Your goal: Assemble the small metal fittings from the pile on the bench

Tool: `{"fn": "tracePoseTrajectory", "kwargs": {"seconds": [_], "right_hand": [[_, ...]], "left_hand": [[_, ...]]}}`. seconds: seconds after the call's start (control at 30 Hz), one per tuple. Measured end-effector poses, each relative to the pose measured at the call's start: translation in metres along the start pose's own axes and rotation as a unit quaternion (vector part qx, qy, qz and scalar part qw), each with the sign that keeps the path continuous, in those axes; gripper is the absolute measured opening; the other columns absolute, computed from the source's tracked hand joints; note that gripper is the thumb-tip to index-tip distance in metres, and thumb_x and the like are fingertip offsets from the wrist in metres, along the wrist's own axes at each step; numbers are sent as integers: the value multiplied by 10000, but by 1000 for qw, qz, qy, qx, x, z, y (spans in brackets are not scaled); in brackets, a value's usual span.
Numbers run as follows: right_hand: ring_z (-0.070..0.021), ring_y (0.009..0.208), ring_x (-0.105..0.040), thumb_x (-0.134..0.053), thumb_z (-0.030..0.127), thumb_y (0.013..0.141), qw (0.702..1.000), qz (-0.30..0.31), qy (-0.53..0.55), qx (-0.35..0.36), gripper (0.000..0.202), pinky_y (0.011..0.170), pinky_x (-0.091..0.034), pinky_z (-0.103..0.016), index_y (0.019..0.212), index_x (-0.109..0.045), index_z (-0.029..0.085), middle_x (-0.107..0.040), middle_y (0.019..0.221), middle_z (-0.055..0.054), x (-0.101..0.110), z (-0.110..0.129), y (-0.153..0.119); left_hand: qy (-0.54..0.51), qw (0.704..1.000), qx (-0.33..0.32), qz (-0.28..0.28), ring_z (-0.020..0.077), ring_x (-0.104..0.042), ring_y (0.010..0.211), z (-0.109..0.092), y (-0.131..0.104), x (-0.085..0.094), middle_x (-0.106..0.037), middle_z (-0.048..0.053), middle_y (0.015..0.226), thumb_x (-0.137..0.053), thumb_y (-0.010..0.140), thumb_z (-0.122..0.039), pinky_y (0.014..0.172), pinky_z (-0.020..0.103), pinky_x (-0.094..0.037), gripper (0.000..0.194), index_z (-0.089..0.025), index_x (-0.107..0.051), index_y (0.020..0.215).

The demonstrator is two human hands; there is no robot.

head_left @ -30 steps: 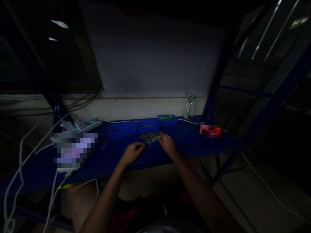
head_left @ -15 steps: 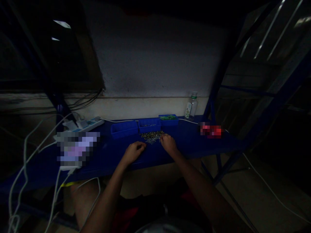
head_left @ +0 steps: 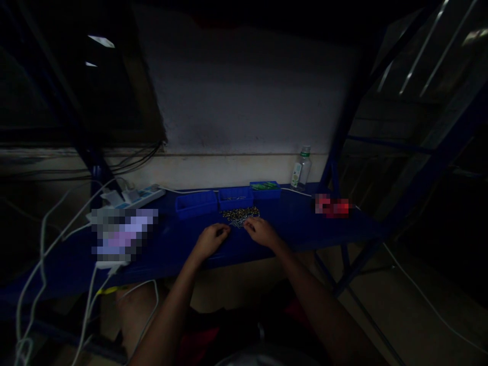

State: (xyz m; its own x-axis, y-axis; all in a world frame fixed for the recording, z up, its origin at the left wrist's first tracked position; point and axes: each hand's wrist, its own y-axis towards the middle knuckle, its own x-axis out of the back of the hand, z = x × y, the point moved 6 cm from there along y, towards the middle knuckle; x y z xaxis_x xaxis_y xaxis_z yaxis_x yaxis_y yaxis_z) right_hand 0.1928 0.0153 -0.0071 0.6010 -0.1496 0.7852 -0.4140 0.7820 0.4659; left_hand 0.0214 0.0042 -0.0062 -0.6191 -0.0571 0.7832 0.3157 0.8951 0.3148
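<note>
A heap of small brass-coloured pieces [head_left: 248, 211] lies on the blue tabletop [head_left: 305, 223], with thin silver pins or screws [head_left: 237, 222] spread along its near side. My right hand [head_left: 262, 232] is over the right end of the silver pieces, its fingertips drawn together among them. Left of the heap, my left hand [head_left: 209, 241] rests low at the table, thumb and fingers curled toward each other. The dim light hides whatever either hand may pinch.
Behind the heap stand a blue bin [head_left: 196, 204], another blue bin [head_left: 235, 198] holding thin pieces, and a blue box [head_left: 266, 190] with green contents. A clear bottle [head_left: 301, 170] stands back right. A power strip [head_left: 147, 195] and white cables are at left.
My right hand has moved left and slightly down, from the heap's right edge onto the silver pieces. My left hand has stayed nearly in place. The view has shifted slightly.
</note>
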Motion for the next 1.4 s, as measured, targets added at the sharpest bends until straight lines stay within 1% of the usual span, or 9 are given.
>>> {"fn": "tracePoseTrajectory", "kwargs": {"seconds": [0.17,0.27,0.33,0.47,0.6,0.87,1.17,1.3,1.4], "right_hand": [[-131,925,-514,-448,192,875,996,40,4,78,131,832,-352,-240,910,-573,182,-605,925,-25,-1,24,-2],[-139,936,-508,-456,206,875,994,56,-16,92,131,853,-341,-260,912,-580,188,-603,926,-29,-7,36,-2],[-144,930,-505,-464,212,871,995,44,-30,82,130,858,-332,-268,897,-588,181,-602,918,-36,-10,39,-1],[-137,857,-509,-451,229,875,998,19,-51,42,151,813,-336,-251,852,-592,176,-594,858,-30,-15,34,1],[-125,811,-502,-437,240,882,999,11,-49,19,167,747,-343,-224,836,-587,183,-578,828,-24,-18,26,3],[-137,909,-489,-444,281,885,998,33,-59,17,176,826,-347,-247,924,-597,205,-570,919,-32,-18,25,0],[-182,1042,-438,-416,366,885,994,26,-102,-16,330,921,-321,-308,1148,-538,210,-535,1085,-82,-16,25,-2],[-170,1022,-456,-450,342,874,997,14,-69,-13,289,900,-333,-292,1106,-558,207,-557,1057,-67,-14,24,-2],[-151,971,-485,-464,311,874,999,11,-37,8,206,872,-342,-270,1000,-594,214,-586,990,-34,-12,26,-3]], "left_hand": [[17,1000,2,-4,212,-592,899,-2,-1,1,-650,70,990,-452,801,-369,793,289,-444,348,-192,-635,1037],[12,1000,-1,2,201,-599,867,-2,0,1,-653,62,965,-454,796,-350,782,282,-447,309,-197,-663,963],[10,1000,-4,7,192,-602,851,-2,0,0,-657,53,943,-451,791,-329,781,276,-447,285,-200,-676,910],[1,1000,-5,4,187,-603,837,-5,-1,2,-666,42,932,-461,758,-272,773,270,-447,272,-196,-674,910],[-10,1000,-7,9,186,-608,795,-10,-3,2,-679,39,899,-500,730,-285,737,263,-453,281,-181,-667,930],[-11,1000,23,-16,206,-623,793,0,0,3,-692,51,865,-480,771,-362,722,273,-455,299,-176,-673,904],[-40,999,18,-13,208,-621,813,-6,-2,5,-695,34,887,-467,785,-404,748,275,-448,311,-198,-673,892],[-56,997,42,-18,211,-624,804,-4,-1,6,-697,35,863,-478,773,-433,722,271,-453,336,-182,-669,887],[-62,998,31,-9,210,-623,812,-5,-1,5,-697,33,867,-470,781,-437,730,270,-451,341,-182,-670,882]]}}
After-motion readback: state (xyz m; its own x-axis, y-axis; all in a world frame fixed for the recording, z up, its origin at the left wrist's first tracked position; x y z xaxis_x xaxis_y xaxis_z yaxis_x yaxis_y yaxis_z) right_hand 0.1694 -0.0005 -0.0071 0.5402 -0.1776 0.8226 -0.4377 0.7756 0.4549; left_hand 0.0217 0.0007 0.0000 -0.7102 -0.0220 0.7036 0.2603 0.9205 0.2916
